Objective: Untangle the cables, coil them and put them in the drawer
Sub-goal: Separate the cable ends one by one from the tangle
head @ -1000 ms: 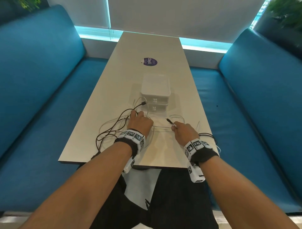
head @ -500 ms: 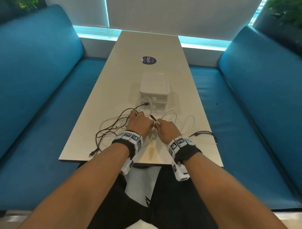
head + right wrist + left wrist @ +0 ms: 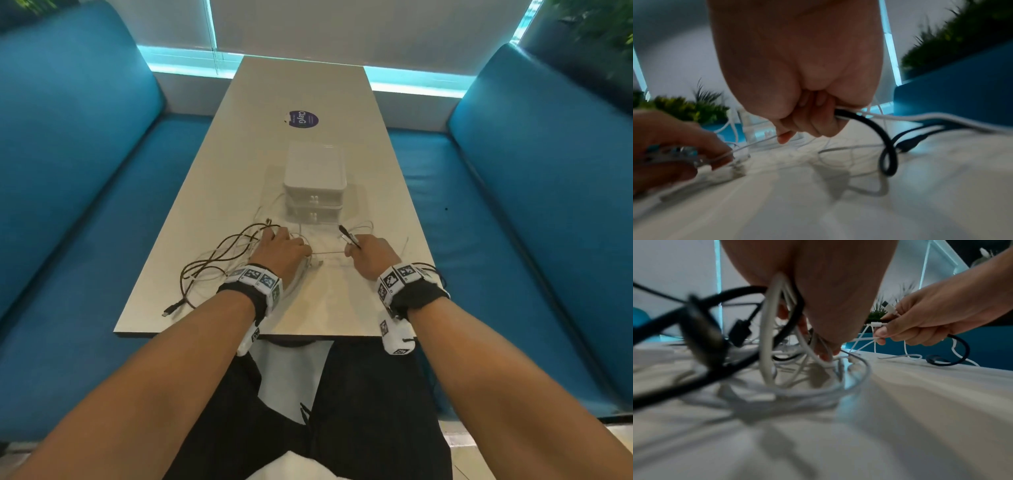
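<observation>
Head view: purple sticker [image 3: 303, 119] beyond drawers [image 3: 314, 186]

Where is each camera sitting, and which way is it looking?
Head: on the person's head, looking down the long pale table at the white two-drawer box; both forearms, left hand and right hand show.
Left wrist: under the left wrist, low over the table, facing the tangled black and white cables; the left palm and the right hand show.
Right wrist: under the right wrist, facing the thick black cable it grips; the left hand shows.
Shared: both wrist views show the other hand.
</observation>
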